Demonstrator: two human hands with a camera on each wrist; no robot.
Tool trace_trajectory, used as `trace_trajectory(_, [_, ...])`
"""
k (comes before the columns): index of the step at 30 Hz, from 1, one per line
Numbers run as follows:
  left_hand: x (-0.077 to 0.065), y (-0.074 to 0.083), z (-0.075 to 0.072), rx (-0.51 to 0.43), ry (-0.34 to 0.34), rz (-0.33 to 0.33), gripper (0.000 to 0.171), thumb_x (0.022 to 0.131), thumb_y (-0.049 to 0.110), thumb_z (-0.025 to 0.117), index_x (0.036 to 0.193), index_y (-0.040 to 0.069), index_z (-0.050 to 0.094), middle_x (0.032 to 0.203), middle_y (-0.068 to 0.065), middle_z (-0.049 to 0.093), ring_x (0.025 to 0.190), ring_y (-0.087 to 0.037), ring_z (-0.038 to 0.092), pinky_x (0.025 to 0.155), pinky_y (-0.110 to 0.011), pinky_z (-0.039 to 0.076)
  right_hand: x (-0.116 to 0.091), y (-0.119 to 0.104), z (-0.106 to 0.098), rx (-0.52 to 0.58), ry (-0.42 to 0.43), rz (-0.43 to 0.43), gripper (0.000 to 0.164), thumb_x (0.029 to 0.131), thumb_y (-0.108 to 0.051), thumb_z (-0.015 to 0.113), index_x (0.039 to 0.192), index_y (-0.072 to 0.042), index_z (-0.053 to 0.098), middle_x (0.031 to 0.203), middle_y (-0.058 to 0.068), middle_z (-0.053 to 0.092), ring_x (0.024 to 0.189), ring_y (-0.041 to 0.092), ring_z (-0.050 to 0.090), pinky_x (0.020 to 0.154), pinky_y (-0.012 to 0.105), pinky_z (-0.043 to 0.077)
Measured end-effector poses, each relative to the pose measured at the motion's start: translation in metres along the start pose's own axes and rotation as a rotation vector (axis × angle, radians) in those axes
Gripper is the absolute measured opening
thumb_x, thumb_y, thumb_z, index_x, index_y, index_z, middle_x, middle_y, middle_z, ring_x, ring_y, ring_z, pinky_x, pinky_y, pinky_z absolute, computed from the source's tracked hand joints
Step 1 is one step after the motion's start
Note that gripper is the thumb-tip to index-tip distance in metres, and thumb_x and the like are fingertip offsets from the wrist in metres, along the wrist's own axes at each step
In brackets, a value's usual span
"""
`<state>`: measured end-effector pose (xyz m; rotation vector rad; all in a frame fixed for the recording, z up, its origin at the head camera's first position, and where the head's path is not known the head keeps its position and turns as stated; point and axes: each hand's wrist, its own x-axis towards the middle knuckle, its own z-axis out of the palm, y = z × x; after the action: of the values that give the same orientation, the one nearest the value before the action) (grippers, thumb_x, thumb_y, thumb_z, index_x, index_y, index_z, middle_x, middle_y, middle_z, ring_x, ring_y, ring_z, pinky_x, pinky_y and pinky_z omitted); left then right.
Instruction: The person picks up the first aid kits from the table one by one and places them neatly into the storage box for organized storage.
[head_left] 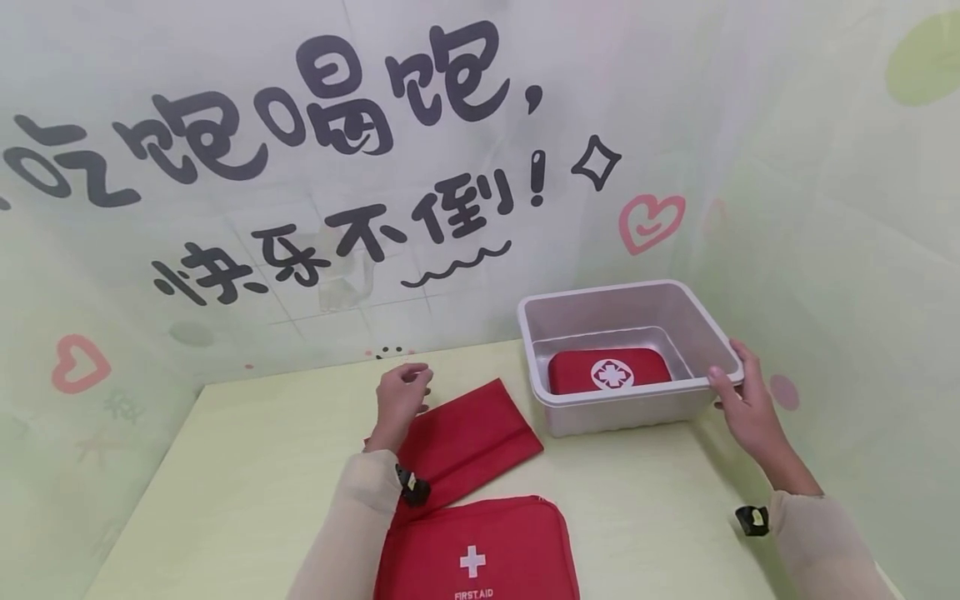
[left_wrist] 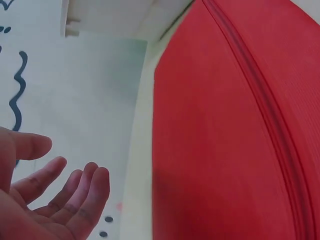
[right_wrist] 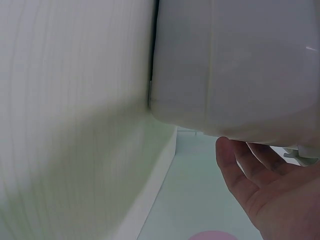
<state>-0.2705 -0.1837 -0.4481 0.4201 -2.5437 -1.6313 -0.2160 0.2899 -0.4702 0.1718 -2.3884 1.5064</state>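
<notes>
My right hand (head_left: 752, 414) grips the near right corner of a light plastic bin (head_left: 630, 414), thumb over the rim and fingers along the outside; the right wrist view shows those fingers (right_wrist: 240, 162) against the bin wall. Inside the bin lies a red first aid case (head_left: 573, 372) with a white round cross emblem. Holding nothing, my left hand (head_left: 401, 402) hovers with loosely bent fingers over the far left edge of a flat red fabric pouch (head_left: 480, 433). Closer to me is a red first aid bag (head_left: 525, 546) with a white cross, partly cut off by the frame.
The pale yellow table (head_left: 247, 475) meets a printed wall covering (head_left: 450, 325) at the back, just behind the bin. Another stretch of covering (head_left: 862, 333) rises close beside my right hand. The pouch's near edge adjoins the first aid bag.
</notes>
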Motion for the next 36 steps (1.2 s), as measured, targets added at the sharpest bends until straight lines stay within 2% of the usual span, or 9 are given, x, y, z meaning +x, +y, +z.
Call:
trace_trajectory(7, [0.001,-0.025,-0.02,0.026,0.013,-0.094,0.038,0.101,0.025,0.056,0.133,0.005,0.061,0.127,-0.021,0.062,0.106,-0.035,0.067,0.084,-0.041,0.059,-0.001,-0.001,-0.002,-0.004,0.004,0.005,0.061,0.107,-0.021,0.041,0.157,-0.005,0.01,0.133,0.026,0.04,0.096,-0.002,0.048,0.07,0.019,0.051])
trace_trajectory(17, [-0.003,-0.043,-0.044,-0.004,0.009,-0.146,0.039,0.101,0.022,0.053,0.133,0.0,0.059,0.129,-0.026,0.06,0.107,-0.038,0.065,0.076,-0.034,0.06,0.001,-0.001,-0.004,-0.002,0.014,0.013,0.061,0.107,-0.018,0.042,0.157,-0.004,0.01,0.134,0.027,0.04,0.095,-0.005,0.046,0.069,0.017,0.049])
trace_trajectory(22, [-0.006,-0.053,-0.057,-0.008,0.016,-0.171,0.039,0.1,0.021,0.054,0.131,-0.002,0.06,0.127,-0.028,0.06,0.102,-0.037,0.066,0.07,-0.03,0.06,0.001,0.0,-0.003,0.002,0.014,0.013,0.061,0.107,-0.016,0.041,0.157,-0.003,0.01,0.133,0.026,0.041,0.095,-0.005,0.046,0.068,0.017,0.049])
trace_trajectory(26, [-0.009,-0.061,-0.065,0.024,0.022,-0.186,0.039,0.099,0.021,0.055,0.129,-0.003,0.061,0.125,-0.028,0.06,0.097,-0.032,0.064,0.069,-0.03,0.06,0.001,0.001,-0.002,-0.001,0.016,0.011,0.061,0.107,-0.016,0.042,0.157,-0.003,0.01,0.132,0.024,0.041,0.094,-0.005,0.047,0.068,0.016,0.049])
trace_trajectory(31, [-0.012,-0.066,-0.073,0.041,0.005,-0.221,0.042,0.099,0.021,0.053,0.129,-0.006,0.059,0.126,-0.027,0.056,0.102,-0.034,0.059,0.075,-0.038,0.061,0.001,-0.001,-0.001,0.001,0.018,0.008,0.061,0.107,-0.017,0.042,0.157,-0.003,0.011,0.131,0.023,0.042,0.094,-0.005,0.047,0.068,0.017,0.049])
trace_trajectory(36, [-0.014,-0.069,-0.078,0.054,-0.013,-0.236,0.042,0.098,0.021,0.053,0.127,-0.009,0.059,0.118,-0.028,0.058,0.097,-0.035,0.063,0.073,-0.04,0.061,0.0,-0.002,0.0,0.004,0.011,0.004,0.061,0.107,-0.018,0.041,0.157,-0.004,0.01,0.133,0.027,0.041,0.095,-0.005,0.046,0.068,0.017,0.049])
